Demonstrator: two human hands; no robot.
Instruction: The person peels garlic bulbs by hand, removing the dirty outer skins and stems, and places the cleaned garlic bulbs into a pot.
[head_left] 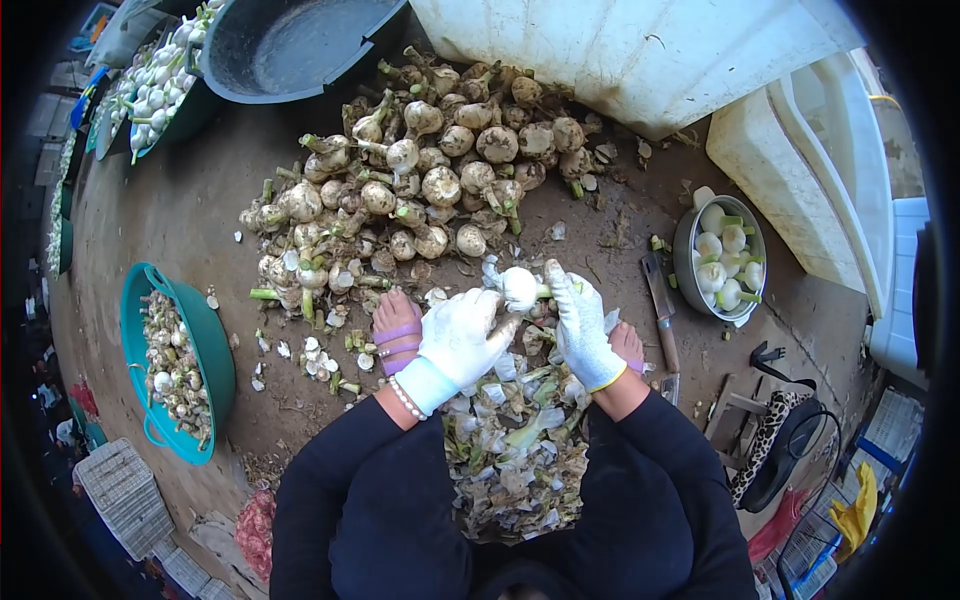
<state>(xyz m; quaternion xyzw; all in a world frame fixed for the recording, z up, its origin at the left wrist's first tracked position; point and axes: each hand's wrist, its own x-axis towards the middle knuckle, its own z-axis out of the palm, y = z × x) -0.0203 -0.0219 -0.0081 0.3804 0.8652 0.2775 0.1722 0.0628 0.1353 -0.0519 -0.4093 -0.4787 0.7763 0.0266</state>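
Note:
A peeled white garlic bulb is held between my gloved hands, in front of my feet. My left hand, in a white glove with a bead bracelet at the wrist, has its fingers closed at the bulb's left side. On the other side, my right hand grips near the short green stem, its thumb and fingers bent around it. Just beyond lies a heap of dirty, unpeeled garlic bulbs. Loose skins and leaf scraps are piled between my legs.
On the right stand a metal pot of peeled bulbs and a knife lying on the ground. A teal basket of small bulbs sits left. A dark tub and a white plastic sheet border the heap's far side.

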